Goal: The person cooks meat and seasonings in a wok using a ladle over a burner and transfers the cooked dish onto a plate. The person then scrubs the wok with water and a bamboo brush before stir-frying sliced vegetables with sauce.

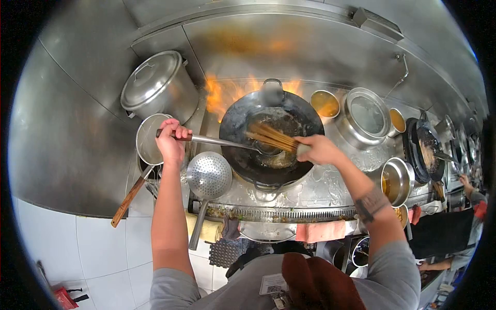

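Note:
A black wok [239, 120] sits on the range in the middle, with dark liquid in its bottom. My left hand [173, 140] is closed around the dark handle of a ladle [222, 141], whose metal shaft reaches into the wok. The ladle's bowl is partly hidden behind a bamboo wok brush [272, 138]. That brush, blurred at its bristles, is gripped at its bound end by my right hand [321, 150], over the wok's right side.
Flames [214, 98] rise behind the wok. A perforated skimmer [209, 175] and a mesh strainer [150, 137] lie left, near a lidded pot [155, 85]. To the right stand a metal pot [356, 132] and a tilted pot [397, 181]. Another person [473, 206] works at a far-right wok.

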A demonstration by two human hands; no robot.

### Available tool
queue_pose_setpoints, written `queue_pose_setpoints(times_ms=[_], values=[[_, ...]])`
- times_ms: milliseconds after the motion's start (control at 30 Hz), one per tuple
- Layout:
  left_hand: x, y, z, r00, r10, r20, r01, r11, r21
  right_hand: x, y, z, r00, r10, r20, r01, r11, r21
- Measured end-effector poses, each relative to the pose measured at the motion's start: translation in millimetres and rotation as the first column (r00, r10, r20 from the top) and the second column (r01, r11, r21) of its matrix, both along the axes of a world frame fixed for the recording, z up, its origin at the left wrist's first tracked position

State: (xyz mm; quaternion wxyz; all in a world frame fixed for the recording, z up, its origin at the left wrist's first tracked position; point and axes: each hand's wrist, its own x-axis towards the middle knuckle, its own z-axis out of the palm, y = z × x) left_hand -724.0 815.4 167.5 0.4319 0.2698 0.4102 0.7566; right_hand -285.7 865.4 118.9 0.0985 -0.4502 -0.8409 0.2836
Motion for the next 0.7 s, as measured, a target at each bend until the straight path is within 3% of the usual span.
queue_pose_setpoints(times_ms=[67,133,167,200,267,300,333,367,400,433,500,533,600,633,667,700], values=[[-2.8,2.5,-7.3,1.000,0.022,-0.006,-0.022,1.000,-0.007,-36.3,34.5,11.1,0.919,0.081,0.387,0.010,0.973,-0.229],[2.3,1.9,-6.2,1.000,0.022,0.001,-0.022,1.000,-0.013,-35.8,91.5,-31.6,0.836,0.122,0.536,-0.173,0.984,0.045],[8.6,3.5,-6.4,0.997,0.081,-0.004,-0.081,0.996,-0.024,-42.8,93.2,-17.6,0.890,-0.007,0.455,-0.045,0.994,0.103],[10.5,3.2,-7.2,0.989,0.146,-0.009,-0.146,0.989,-0.034,-50.4,88.1,-3.0,0.888,0.004,0.460,-0.058,0.993,0.102],[9.1,2.5,-8.7,0.987,0.161,-0.003,-0.161,0.987,-0.022,-62.5,66.0,26.7,0.905,0.089,0.415,-0.026,0.987,-0.157],[11.9,0.4,-5.8,0.991,0.134,0.024,-0.133,0.991,-0.029,-68.9,52.8,45.7,0.887,0.098,0.451,0.094,0.918,-0.384],[15.5,-4.6,-5.3,0.993,0.107,0.049,-0.104,0.993,-0.046,-60.7,65.4,29.3,0.887,0.110,0.449,0.087,0.913,-0.397],[16.4,-4.8,-10.9,0.994,0.095,0.058,-0.093,0.995,-0.039,-47.7,87.7,-2.0,0.879,-0.020,0.476,0.083,0.990,-0.111],[20.1,-6.4,-15.6,0.995,0.103,0.005,-0.103,0.994,-0.028,-48.5,94.0,-25.6,0.875,-0.138,0.463,0.060,0.982,0.180],[21.6,-9.1,-17.0,0.998,0.054,-0.019,-0.053,0.998,0.021,-59.6,79.1,-18.1,0.880,-0.095,0.466,0.026,0.988,0.154],[29.4,-16.5,-6.7,0.999,0.036,-0.038,-0.035,0.999,0.031,-71.6,46.3,24.2,0.892,0.075,0.446,0.076,0.947,-0.311],[33.0,-21.1,-4.6,0.998,0.013,-0.068,-0.010,0.999,0.040,-66.6,51.6,14.3,0.891,0.083,0.446,0.072,0.944,-0.321],[40.1,-28.3,-12.0,0.995,-0.016,-0.097,0.021,0.998,0.051,-42.2,76.2,-20.5,0.892,-0.038,0.450,-0.005,0.996,0.093],[44.3,-28.1,-12.3,0.992,-0.026,-0.126,0.036,0.996,0.082,-39.9,82.6,-38.6,0.910,-0.132,0.393,0.008,0.953,0.302],[48.6,-30.6,-10.6,0.991,-0.043,-0.124,0.055,0.994,0.091,-43.7,70.1,-23.3,0.907,-0.153,0.394,0.025,0.950,0.310],[52.0,-33.7,-7.7,0.988,-0.036,-0.149,0.050,0.995,0.091,-59.8,47.5,6.0,0.899,-0.121,0.421,0.140,0.990,-0.014]])
